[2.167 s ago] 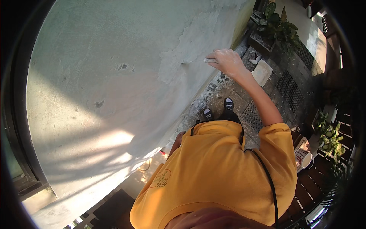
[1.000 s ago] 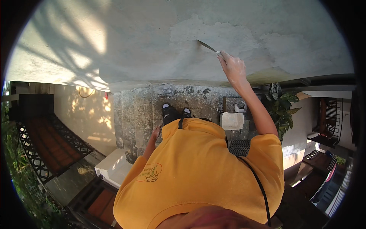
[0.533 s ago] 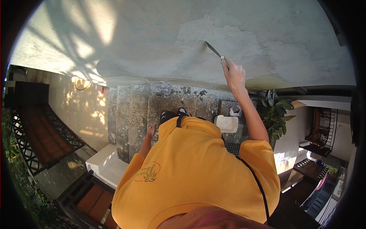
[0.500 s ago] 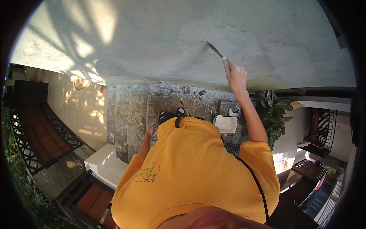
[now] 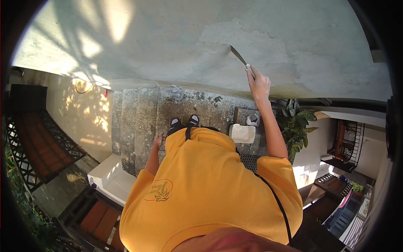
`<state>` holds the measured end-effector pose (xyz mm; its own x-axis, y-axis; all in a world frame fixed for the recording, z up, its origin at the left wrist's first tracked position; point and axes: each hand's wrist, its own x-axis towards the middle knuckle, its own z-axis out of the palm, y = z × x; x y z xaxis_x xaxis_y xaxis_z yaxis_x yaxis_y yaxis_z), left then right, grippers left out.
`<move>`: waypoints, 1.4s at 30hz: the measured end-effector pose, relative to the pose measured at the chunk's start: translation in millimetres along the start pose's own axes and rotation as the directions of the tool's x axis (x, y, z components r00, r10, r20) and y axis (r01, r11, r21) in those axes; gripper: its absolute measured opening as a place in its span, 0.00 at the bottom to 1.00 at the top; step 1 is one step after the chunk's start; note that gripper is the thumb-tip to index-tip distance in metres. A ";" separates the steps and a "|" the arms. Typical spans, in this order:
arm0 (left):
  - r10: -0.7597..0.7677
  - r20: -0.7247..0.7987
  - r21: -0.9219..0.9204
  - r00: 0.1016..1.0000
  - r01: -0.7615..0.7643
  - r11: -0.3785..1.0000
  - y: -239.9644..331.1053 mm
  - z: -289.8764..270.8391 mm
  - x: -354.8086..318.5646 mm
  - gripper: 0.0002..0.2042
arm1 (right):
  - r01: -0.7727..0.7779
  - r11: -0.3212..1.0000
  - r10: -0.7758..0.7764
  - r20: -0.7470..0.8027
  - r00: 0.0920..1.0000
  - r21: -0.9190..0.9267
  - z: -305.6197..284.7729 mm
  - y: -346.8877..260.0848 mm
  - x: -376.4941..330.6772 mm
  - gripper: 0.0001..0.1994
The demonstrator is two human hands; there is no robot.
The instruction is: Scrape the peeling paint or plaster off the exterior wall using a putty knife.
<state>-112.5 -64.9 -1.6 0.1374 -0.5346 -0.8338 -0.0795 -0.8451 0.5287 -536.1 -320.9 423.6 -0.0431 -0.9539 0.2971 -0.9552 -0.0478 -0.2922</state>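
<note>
My right hand [image 5: 260, 85], dusted with white, grips the handle of a putty knife [image 5: 239, 55]. The knife's thin metal blade slants up and left, its tip at the grey-green wall [image 5: 168, 50]. Around the blade the wall carries paler, uneven patches of filler [image 5: 243, 38]. My left hand [image 5: 158, 141] hangs low by my side, seen small from above. Its fingers point loosely downward, partly foreshortened, and nothing shows in them.
On the paved floor [image 5: 140, 113], right of my feet, sits a whitish tub [image 5: 242, 133]. A crumpled clear plastic bag [image 5: 174, 92] lies by the wall base. A leafy plant [image 5: 299, 122] stands right. A white ledge [image 5: 111, 178] and dark bench [image 5: 94, 218] are at lower left.
The view has shifted slightly, so the floor and tub appear further left. My right hand keeps the putty knife against the wall in nearly the same pose.
</note>
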 end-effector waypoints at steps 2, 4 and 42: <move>0.030 0.013 -0.038 0.999 -0.029 0.999 8.3 -4.1 -0.7 0.20 | -0.010 1.000 0.010 -0.047 0.999 0.002 -1.9 1.6 0.1 0.15; 0.059 0.031 -0.073 0.998 -0.057 0.996 12.4 -3.0 -6.9 0.20 | -0.041 0.999 0.040 -0.048 0.998 -0.008 2.8 2.7 -6.5 0.15; 0.020 0.107 0.042 0.994 -0.025 0.999 35.5 11.0 -3.8 0.22 | -0.055 0.987 0.074 -0.120 0.990 0.154 14.5 10.8 -16.7 0.15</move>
<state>-126.7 -92.9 18.6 0.0292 -0.5491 -0.8353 -0.1245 -0.8311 0.5420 -541.5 -309.7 402.3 -0.1488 -0.9124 0.3812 -0.8950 -0.0397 -0.4443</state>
